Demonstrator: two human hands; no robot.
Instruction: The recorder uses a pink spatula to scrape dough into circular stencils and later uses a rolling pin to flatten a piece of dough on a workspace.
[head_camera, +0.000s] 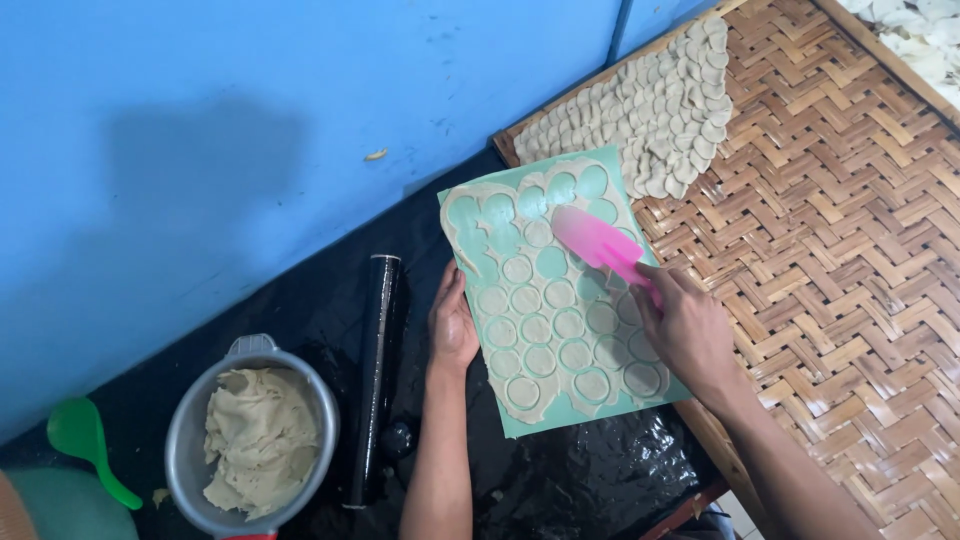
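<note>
Dough sheet (548, 330) cut into circles lies on a green mat (560, 418) over black plastic sheeting (590, 475), beside a blue wall (250, 130). Right hand (690, 335) grips a pink spatula (598, 245); left hand (452, 325) rests flat, fingers loose, at the mat's edge. A woven bamboo tray (830, 220) holds cut rounds (650, 115).

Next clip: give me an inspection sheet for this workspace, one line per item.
Surface: black plastic sheet spread on the floor.
Job's things: teal mat with rolled dough cut into rounds; pink spatula; rounds laid on woven bamboo tray.
Clutter: black rolling pin; metal pot of dough; green spoon.
Grippers: left hand flat on the mat's edge; right hand, grip closed on the spatula.
Cables: nothing seen.
Surroundings: blue wall.
</note>
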